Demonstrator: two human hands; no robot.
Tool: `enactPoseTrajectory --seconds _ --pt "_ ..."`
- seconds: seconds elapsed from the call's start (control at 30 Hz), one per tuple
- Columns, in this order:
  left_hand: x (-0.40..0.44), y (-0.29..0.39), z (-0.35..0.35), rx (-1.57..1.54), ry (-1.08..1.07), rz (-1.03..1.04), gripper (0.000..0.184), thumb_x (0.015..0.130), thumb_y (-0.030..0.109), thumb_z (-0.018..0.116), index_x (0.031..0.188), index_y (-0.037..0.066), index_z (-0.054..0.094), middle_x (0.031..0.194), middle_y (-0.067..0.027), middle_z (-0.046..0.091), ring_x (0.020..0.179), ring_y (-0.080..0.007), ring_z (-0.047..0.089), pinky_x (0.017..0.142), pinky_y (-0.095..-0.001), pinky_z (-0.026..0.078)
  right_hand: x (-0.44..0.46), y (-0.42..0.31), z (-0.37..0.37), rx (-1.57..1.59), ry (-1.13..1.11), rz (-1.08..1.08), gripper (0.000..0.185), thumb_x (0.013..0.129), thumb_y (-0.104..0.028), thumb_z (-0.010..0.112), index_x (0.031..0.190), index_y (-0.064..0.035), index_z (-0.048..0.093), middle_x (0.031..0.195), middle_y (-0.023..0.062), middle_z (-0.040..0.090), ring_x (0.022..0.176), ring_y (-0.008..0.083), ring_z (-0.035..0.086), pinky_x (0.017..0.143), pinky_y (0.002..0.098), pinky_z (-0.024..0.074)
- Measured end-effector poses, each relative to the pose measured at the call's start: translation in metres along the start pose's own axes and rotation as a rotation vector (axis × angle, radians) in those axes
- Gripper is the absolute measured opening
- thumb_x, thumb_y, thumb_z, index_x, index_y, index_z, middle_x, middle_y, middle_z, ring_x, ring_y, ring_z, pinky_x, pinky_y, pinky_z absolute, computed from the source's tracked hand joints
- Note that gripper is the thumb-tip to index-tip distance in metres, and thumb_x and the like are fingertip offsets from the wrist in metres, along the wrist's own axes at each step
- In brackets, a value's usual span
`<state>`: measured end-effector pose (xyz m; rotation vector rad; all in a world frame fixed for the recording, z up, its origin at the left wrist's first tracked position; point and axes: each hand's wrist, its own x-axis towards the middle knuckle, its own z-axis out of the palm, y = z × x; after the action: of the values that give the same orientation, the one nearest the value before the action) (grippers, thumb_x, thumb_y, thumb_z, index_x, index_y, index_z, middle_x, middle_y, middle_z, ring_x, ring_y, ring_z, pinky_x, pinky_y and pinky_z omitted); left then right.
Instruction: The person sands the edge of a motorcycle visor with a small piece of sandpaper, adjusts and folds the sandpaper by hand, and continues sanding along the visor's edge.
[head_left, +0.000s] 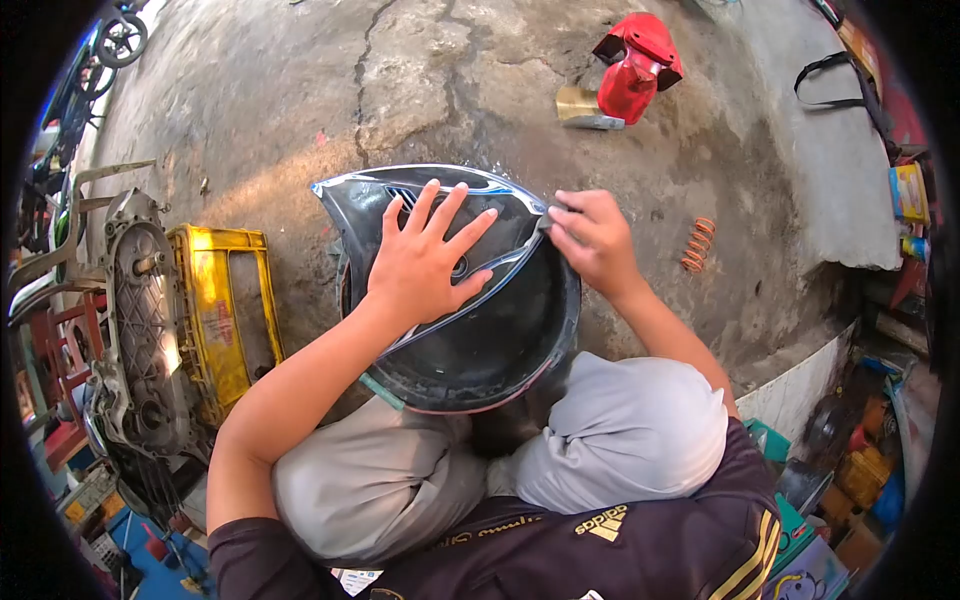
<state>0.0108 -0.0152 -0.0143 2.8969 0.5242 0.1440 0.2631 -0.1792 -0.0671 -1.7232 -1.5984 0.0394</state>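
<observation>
Black panel [365, 225] over round basin [450, 365] — cracked concrete floor [500, 95] — yellow crate [208, 320].

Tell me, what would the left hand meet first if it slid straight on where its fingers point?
Probably the shiny trim along the far edge of the black panel under the left hand, close to its fingers; the concrete floor seems to lie beyond, though depth is unclear.
</observation>
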Motion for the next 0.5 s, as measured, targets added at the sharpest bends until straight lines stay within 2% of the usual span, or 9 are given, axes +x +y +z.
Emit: enactPoseTrajectory --seconds 0.03,0.1,0.17,0.23,0.3,0.4,0.43,0.5 --pt "0.000 0.000 0.000 -0.002 -0.002 0.001 0.077 0.090 0.055 0.080 0.160 0.032 0.058 0.170 -0.0129 0.048 0.157 -0.0408 0.042 0.124 -0.0653 0.030 0.002 -0.010 -0.002 -0.002 0.002 -0.007 0.029 0.083 -0.009 0.089 0.110 -0.0022 0.080 0.125 0.0132 0.075 0.109 0.0349 0.070 0.093 0.0450 0.0603" --pt "0.000 -0.001 0.000 0.002 -0.011 0.012 0.077 0.090 0.055 0.080 0.160 0.032 0.058 0.170 -0.0129 0.048 0.157 -0.0409 0.042 0.124 -0.0653 0.030 -0.003 -0.039 0.000 0.155 -0.142 -0.170 0.028 0.081 -0.002 0.086 0.109 -0.0048 0.081 0.125 0.0152 0.077 0.110 0.0352 0.070 0.091 0.0460 0.0594" --pt "0.000 -0.001 0.001 -0.002 -0.007 0.009 0.077 0.090 0.056 0.080 0.160 0.032 0.058 0.170 -0.0127 0.048 0.157 -0.0409 0.042 0.124 -0.0654 0.030 -0.003 -0.032 0.003 0.142 -0.159 -0.194 0.027 0.082 -0.002 0.086 0.108 -0.0049 0.081 0.124 0.0150 0.077 0.111 0.0350 0.070 0.092 0.0453 0.0590" --pt "-0.002 -0.001 0.000 -0.004 -0.015 0.007 0.077 0.090 0.056 0.080 0.160 0.033 0.058 0.170 -0.0126 0.048 0.157 -0.0409 0.042 0.124 -0.0654 0.030 0.005 -0.012 0.000 0.048 -0.032 0.011 0.028 0.082 -0.006 0.088 0.108 -0.0014 0.079 0.122 0.0129 0.075 0.111 0.0355 0.069 0.096 0.0443 0.0596" --pt "0.001 0.000 0.000 -0.002 -0.004 0.004 0.077 0.090 0.056 0.080 0.160 0.033 0.058 0.170 -0.0125 0.048 0.157 -0.0409 0.042 0.124 -0.0653 0.030 0.008 -0.014 0.001 0.052 -0.011 0.039 0.029 0.081 -0.005 0.087 0.109 -0.0014 0.079 0.122 0.0135 0.075 0.112 0.0350 0.069 0.097 0.0442 0.0592" --pt "0.002 -0.002 -0.001 0.004 -0.013 0.015 0.077 0.090 0.056 0.080 0.161 0.033 0.057 0.169 -0.0124 0.048 0.157 -0.0408 0.042 0.123 -0.0653 0.031 0.003 -0.040 0.003 0.118 -0.142 -0.196 0.028 0.082 0.001 0.084 0.109 -0.0046 0.081 0.124 0.0140 0.077 0.111 0.0345 0.070 0.092 0.0439 0.0596" --pt "0.002 -0.002 0.000 0.004 -0.007 0.011 0.077 0.090 0.056 0.080 0.161 0.033 0.057 0.169 -0.0124 0.048 0.157 -0.0406 0.042 0.123 -0.0654 0.031 0.004 -0.031 0.003 0.118 -0.140 -0.192 0.028 0.082 0.001 0.084 0.109 -0.0046 0.081 0.124 0.0140 0.077 0.111 0.0345 0.070 0.092 0.0439 0.0596" --pt "-0.002 0.001 0.002 -0.008 -0.005 0.000 0.077 0.090 0.056 0.080 0.161 0.033 0.057 0.169 -0.0123 0.048 0.157 -0.0405 0.042 0.123 -0.0654 0.031 0.007 -0.003 0.000 0.036 -0.009 0.030 0.031 0.082 0.000 0.086 0.112 -0.0027 0.080 0.126 0.0128 0.075 0.112 0.0353 0.069 0.095 0.0448 0.0596"
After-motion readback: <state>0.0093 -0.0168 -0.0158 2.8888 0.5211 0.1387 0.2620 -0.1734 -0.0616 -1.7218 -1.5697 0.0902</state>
